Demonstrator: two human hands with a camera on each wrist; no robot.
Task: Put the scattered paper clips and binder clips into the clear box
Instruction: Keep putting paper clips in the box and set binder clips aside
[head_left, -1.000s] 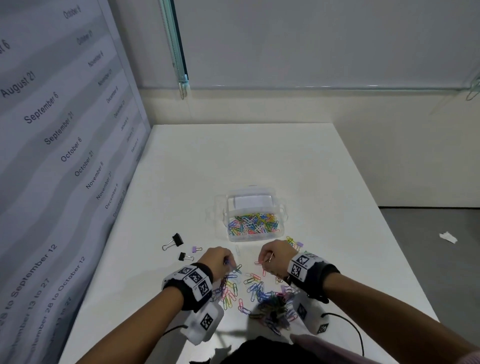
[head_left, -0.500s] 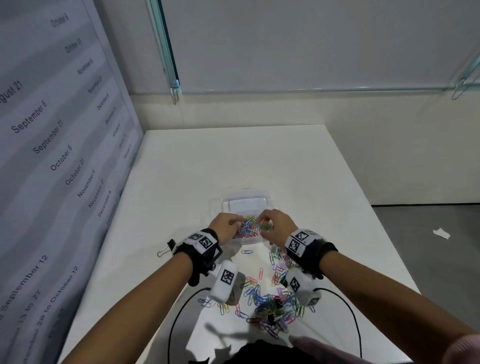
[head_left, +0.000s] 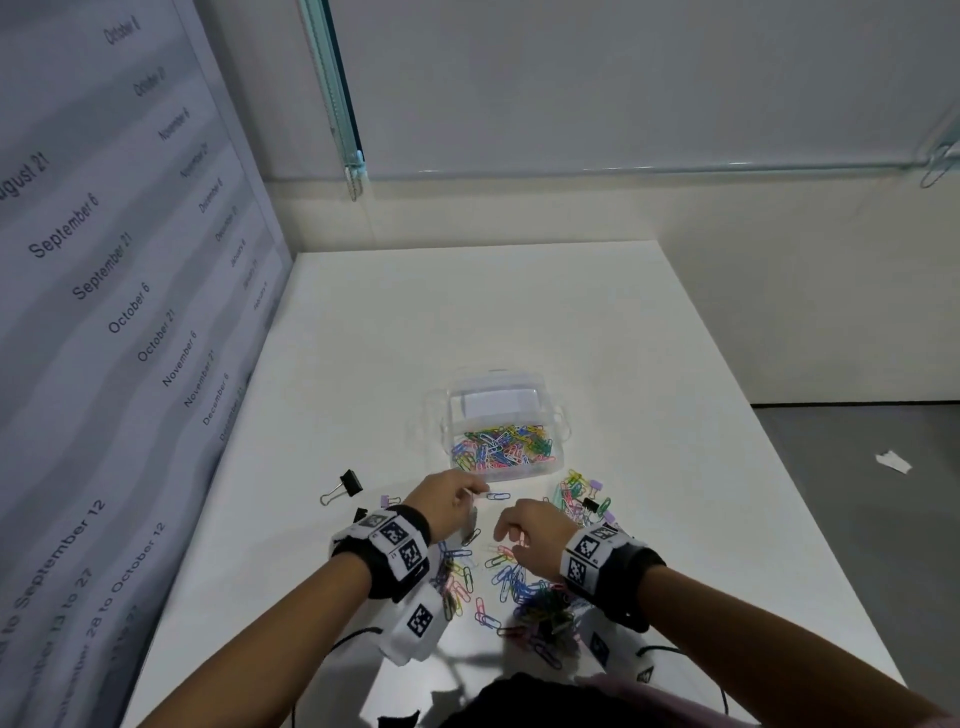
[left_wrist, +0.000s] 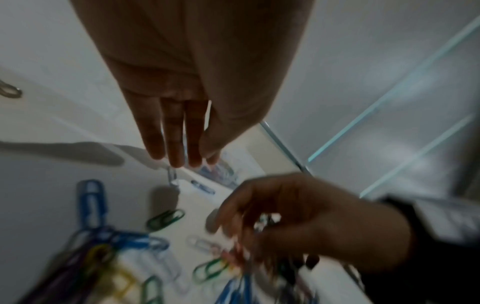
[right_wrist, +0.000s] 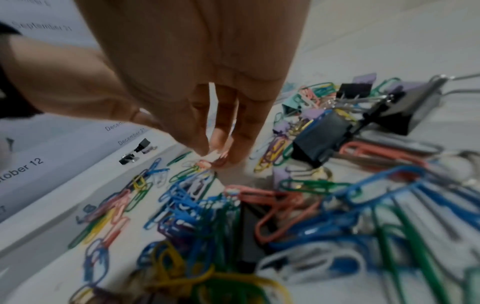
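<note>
The clear box stands mid-table with coloured paper clips lying in it. Just in front of it my left hand pinches a pale paper clip at its fingertips, beside a blue clip. My right hand reaches down to the near pile of clips, and its thumb and fingers close on a pink clip. A second heap with small binder clips lies right of the box front. One black binder clip sits at the left.
A wall panel printed with dates runs along the table's left side. The white table stretches bare behind the box. A paper scrap lies on the floor to the right. Cables trail by the front edge.
Both hands were over the clear box half a second ago. They have drawn back toward me, down to the loose clips in front of it.
</note>
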